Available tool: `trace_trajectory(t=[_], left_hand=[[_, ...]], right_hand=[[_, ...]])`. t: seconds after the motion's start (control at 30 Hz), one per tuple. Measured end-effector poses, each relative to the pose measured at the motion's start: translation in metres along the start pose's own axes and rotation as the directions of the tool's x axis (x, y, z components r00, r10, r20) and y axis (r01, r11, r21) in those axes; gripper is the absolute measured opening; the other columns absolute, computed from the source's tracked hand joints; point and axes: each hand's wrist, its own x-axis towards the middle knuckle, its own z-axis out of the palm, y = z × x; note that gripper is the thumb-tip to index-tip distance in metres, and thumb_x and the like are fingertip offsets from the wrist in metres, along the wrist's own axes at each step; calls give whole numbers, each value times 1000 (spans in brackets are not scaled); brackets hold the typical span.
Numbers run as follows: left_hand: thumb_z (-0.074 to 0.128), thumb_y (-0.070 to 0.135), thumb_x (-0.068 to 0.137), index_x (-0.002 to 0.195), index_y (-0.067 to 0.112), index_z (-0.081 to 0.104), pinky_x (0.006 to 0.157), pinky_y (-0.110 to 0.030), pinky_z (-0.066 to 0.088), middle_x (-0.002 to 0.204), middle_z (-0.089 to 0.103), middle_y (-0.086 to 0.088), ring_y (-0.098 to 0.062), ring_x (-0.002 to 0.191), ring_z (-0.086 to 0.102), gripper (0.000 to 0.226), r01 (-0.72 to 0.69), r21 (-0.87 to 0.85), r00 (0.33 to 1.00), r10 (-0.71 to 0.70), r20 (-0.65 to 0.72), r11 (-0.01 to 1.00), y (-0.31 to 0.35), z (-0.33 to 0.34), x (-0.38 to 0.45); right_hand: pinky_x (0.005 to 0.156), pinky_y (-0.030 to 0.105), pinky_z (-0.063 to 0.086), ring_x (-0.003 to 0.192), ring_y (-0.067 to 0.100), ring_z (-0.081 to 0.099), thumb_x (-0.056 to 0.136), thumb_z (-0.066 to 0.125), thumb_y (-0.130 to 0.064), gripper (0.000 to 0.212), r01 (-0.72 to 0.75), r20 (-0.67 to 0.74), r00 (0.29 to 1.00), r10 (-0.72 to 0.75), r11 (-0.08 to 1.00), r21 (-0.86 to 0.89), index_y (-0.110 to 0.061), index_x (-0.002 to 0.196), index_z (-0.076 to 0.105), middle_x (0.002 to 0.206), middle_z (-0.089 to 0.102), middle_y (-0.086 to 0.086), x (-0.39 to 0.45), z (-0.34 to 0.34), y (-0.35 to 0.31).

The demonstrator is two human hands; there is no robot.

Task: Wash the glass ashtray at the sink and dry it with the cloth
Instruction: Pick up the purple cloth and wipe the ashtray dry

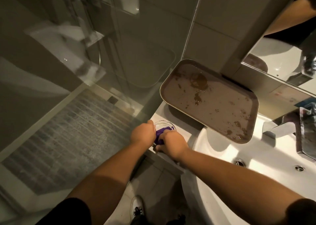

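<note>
The clear glass ashtray (163, 124) sits at the left end of the white sink counter, partly hidden by my hands. My left hand (142, 133) grips its left rim, thumb over the edge. My right hand (171, 144) presses a purple cloth (160, 134) into the ashtray's bowl, fingers closed on the cloth. Most of the cloth is covered by my right hand.
A wet brown tray (210, 98) rests tilted on the counter and over the basin's (213, 149) back left rim. The chrome tap (280, 129) stands at the right below a mirror. A glass shower screen and a grey bath mat (68, 135) lie to the left.
</note>
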Motion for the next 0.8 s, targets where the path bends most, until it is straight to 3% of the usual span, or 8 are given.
trace_trajectory(t=[0.13,0.23,0.33,0.43,0.63,0.8], left_hand=[[31,32,103,112,6,49,62,-36,37,105,66,-17,-36,93,62,34,42,-95,999,-42,-1,995,-2,2,-7],[31,35,102,110,6,51,67,-35,37,107,66,-18,-37,96,61,36,58,-165,998,-57,11,985,-7,-1,-6],[31,38,102,110,5,49,68,-37,38,106,65,-19,-39,97,61,39,-20,-158,1000,21,9,987,-7,-7,5],[31,33,103,111,5,46,64,-39,38,103,65,-21,-41,93,60,33,-107,-72,993,109,33,992,-4,-10,15],[36,20,100,108,8,45,59,-39,38,100,66,-19,-40,87,62,17,-85,42,996,85,10,995,-2,-4,12],[38,17,98,109,6,47,61,-38,38,103,67,-19,-40,92,63,18,-18,25,1000,18,7,1000,3,-3,6]], right_hand=[[83,30,45,101,25,57,86,69,-35,30,85,24,996,-84,996,-38,-15,107,71,107,63,6,-3,-5,5],[90,32,47,104,25,57,87,68,-37,34,230,210,956,-207,969,-88,-16,113,67,113,62,6,0,-29,15],[96,37,47,109,27,57,89,66,-35,36,384,402,875,-269,892,-240,-16,119,65,121,62,8,14,-49,17],[98,40,47,110,29,57,90,65,-31,35,446,459,844,-277,839,-313,-14,120,63,122,62,11,21,-55,15],[93,34,47,106,27,58,88,68,-33,37,372,366,893,-263,888,-271,-13,119,66,118,63,9,13,-48,17],[76,32,47,94,27,62,82,72,-34,30,114,149,983,-104,991,-63,-12,103,72,101,68,11,6,-19,4]])
